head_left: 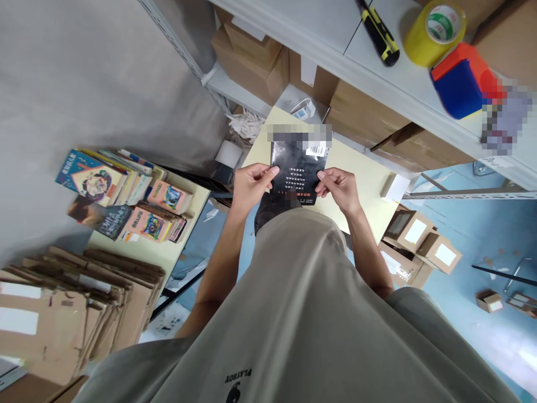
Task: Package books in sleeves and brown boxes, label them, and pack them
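Note:
A black book [287,159] with white and orange print and a white barcode label is held up before my body, its printed cover facing me. My left hand [253,187] grips its left edge, thumb on the cover. On the opposite edge, my right hand [339,189] pinches the book between thumb and fingers. Beneath it lies a pale yellow table [369,173]. Part of the book's top edge is blurred out.
Stacked books [155,196] and flattened cardboard boxes [79,308] are at left. The shelf [327,28] above carries a utility knife [380,33], yellow tape [436,31] and a blue-and-red tape dispenser [459,84]. Small cartons [413,232] stand at right.

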The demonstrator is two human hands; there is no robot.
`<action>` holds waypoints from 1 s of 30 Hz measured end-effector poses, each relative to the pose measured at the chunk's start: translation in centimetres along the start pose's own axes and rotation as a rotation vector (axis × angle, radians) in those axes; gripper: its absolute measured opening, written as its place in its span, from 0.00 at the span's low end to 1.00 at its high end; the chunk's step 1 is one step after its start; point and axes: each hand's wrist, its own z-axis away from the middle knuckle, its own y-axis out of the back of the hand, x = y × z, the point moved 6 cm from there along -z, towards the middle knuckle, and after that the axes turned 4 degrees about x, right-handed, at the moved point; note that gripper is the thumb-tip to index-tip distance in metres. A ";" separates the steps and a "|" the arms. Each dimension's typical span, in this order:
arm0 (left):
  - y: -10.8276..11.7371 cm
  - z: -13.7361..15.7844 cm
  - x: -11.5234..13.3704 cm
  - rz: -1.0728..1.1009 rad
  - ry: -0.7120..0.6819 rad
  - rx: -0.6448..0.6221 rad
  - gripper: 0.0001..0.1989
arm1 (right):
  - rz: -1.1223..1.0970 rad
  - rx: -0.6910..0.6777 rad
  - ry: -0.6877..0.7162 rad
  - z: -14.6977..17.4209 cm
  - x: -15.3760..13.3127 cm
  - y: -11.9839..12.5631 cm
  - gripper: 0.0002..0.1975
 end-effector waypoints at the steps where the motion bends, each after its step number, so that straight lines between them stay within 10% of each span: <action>1: 0.0 0.0 -0.1 -0.005 0.008 0.006 0.31 | -0.001 0.001 0.000 0.0 0.2 -0.1 0.37; 13: 0.3 0.1 1.4 -0.041 -0.013 0.047 0.31 | -0.143 0.074 -0.020 -1.8 3.9 -0.1 0.37; 24: -11.7 2.8 7.0 -0.406 -0.459 -0.376 0.19 | -0.195 0.056 -0.257 -7.6 11.6 -5.8 0.24; 30: -10.8 -0.2 5.1 -0.250 -0.290 -0.314 0.18 | -0.320 0.127 -0.306 -6.6 13.0 -3.6 0.28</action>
